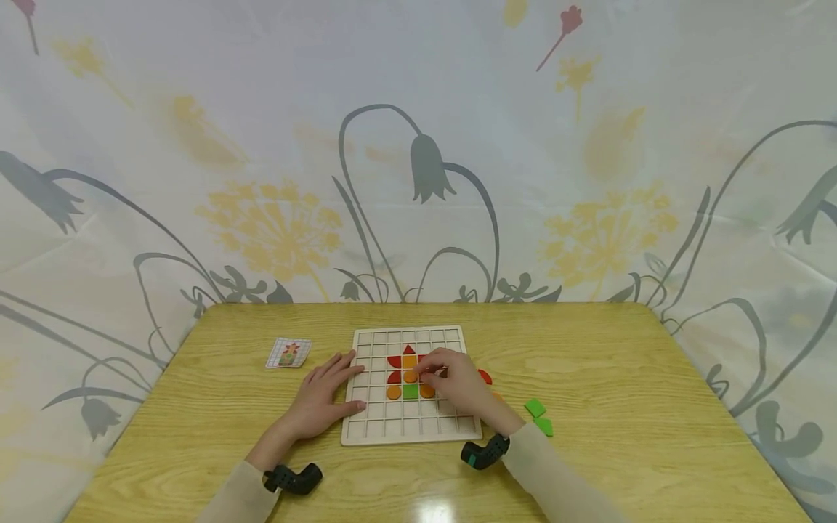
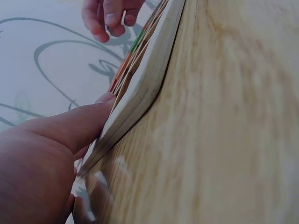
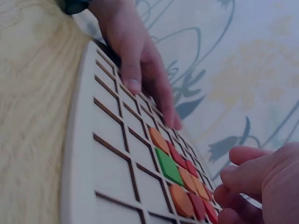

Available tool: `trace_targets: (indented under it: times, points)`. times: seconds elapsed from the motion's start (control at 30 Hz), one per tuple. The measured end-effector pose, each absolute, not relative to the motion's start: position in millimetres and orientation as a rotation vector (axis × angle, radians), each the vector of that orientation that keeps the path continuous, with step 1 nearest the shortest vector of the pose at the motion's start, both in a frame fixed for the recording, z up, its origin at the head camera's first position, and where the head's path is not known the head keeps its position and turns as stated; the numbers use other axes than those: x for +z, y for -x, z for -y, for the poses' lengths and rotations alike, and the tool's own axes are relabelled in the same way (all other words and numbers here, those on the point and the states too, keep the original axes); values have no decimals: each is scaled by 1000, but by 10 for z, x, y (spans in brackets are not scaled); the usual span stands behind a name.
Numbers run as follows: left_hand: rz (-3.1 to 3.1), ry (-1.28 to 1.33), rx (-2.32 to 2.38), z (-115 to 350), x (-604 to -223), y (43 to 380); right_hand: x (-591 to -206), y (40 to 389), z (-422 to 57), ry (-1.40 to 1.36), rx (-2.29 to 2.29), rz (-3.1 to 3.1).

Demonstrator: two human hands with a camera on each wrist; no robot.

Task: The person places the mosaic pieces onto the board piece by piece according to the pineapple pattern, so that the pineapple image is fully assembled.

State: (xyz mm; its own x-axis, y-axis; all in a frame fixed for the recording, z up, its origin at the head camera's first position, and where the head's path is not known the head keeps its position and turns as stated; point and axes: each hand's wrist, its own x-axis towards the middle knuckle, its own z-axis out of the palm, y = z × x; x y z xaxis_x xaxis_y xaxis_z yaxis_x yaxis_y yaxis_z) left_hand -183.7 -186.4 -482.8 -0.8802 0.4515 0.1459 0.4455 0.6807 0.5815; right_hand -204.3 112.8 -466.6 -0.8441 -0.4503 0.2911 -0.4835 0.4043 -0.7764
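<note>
A pale wooden grid board [image 1: 379, 432] lies on the table. Several flat pieces fill squares near its middle: a red triangle [image 1: 409, 350] on top, an orange square [image 1: 409, 361], red curved pieces at the sides, an orange circle [image 1: 394, 392] and a green square [image 1: 410, 391]. My left hand [image 1: 320, 399] rests along the board's left edge, fingers spread, the thumb on the rim. Over the right part of the pattern hovers my right hand [image 1: 461, 381], fingers loosely bent, fingertips close over the pieces. In the right wrist view, no piece shows between those fingers [image 3: 247, 172].
Left of the board lies a small card [image 1: 288, 353] printed with a coloured pattern on a grid. To the right are two loose green pieces [image 1: 535, 407], plus a red piece [image 1: 484, 376] partly behind my right hand. A flower-patterned curtain [image 1: 418, 240] stands behind the table.
</note>
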Motion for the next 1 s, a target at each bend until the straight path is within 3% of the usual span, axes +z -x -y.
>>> trace_targets:
  times: [0.63,1.0]
  points:
    - [-2865,-756,977,1865,-4840,1850,-4695,2044,-2139,-598,1398,2755]
    - [-2869,-752,973,1870,-4821,1838,-4740,2059,-2478,-849,1458,2859]
